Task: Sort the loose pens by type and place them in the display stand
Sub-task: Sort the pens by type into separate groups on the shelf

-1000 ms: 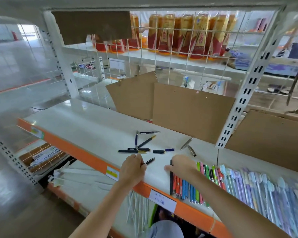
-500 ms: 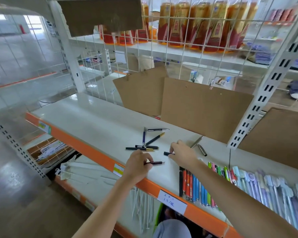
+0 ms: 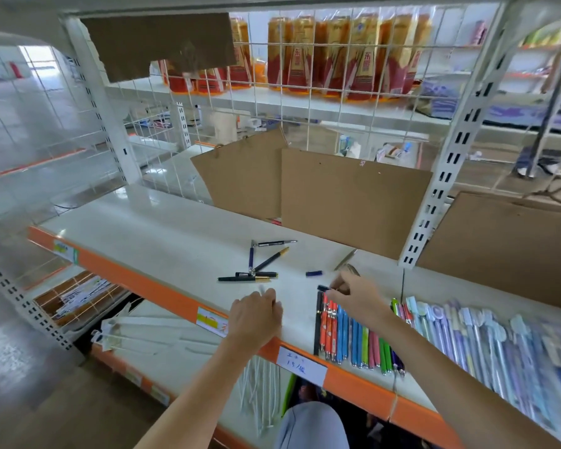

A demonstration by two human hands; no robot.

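Resting my left hand [image 3: 255, 314] on the near part of the shelf [image 3: 162, 234], I am keeping its fingers curled; something thin and pale shows just past the knuckles, too blurred for me to tell whether I am holding it. My right hand [image 3: 350, 294] is pinching a short dark pen [image 3: 323, 288] at the far end of the sorted row [image 3: 353, 335], right above the black pen [image 3: 318, 322] lying at its left edge. I am judging that this piece belongs with the dark ones, so I am aiming to lay it parallel beside the black pen, ends lined up, without nudging the orange pens [image 3: 329, 325]. Farther back, the loose pens [image 3: 256, 270] are lying crossed in a small heap, a short blue piece [image 3: 314, 273] alone to their right, all waiting to be sorted.
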